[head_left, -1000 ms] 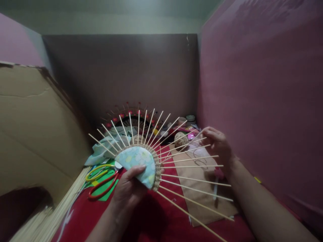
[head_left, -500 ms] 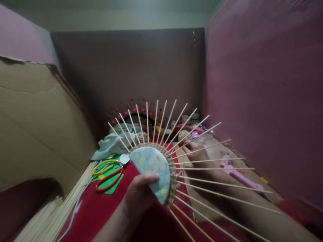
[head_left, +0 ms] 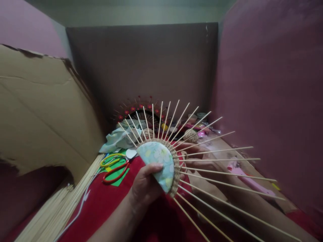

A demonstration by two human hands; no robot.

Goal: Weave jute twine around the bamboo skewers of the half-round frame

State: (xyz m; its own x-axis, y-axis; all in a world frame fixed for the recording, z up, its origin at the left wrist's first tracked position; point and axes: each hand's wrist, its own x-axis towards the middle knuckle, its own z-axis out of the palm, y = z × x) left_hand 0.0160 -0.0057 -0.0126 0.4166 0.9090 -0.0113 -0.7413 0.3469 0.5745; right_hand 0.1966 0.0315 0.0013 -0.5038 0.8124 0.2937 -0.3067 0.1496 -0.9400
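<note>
My left hand [head_left: 145, 185] grips a half-round pad covered in pale floral cloth [head_left: 158, 161], rimmed with woven twine, from which several thin wooden sticks [head_left: 217, 173] fan outward. My right hand [head_left: 199, 159] reaches in behind the sticks, close to the woven rim. Its fingers are curled near a strand of twine, and the sticks partly hide them. A ball of twine [head_left: 191, 136] sits just beyond.
Yellow and red scissors [head_left: 114, 164] lie on green paper on the red cloth. A bundle of sticks [head_left: 58, 211] lies at the lower left under a cardboard sheet [head_left: 42, 111]. Crumpled pale fabric [head_left: 117, 141], a pink tool [head_left: 248, 179] and a red-beaded stick fan [head_left: 137, 109] sit around.
My right hand has moved left from the stick tips to behind the sticks near the woven rim. The stick fan has shifted rightward and closer to me in view.
</note>
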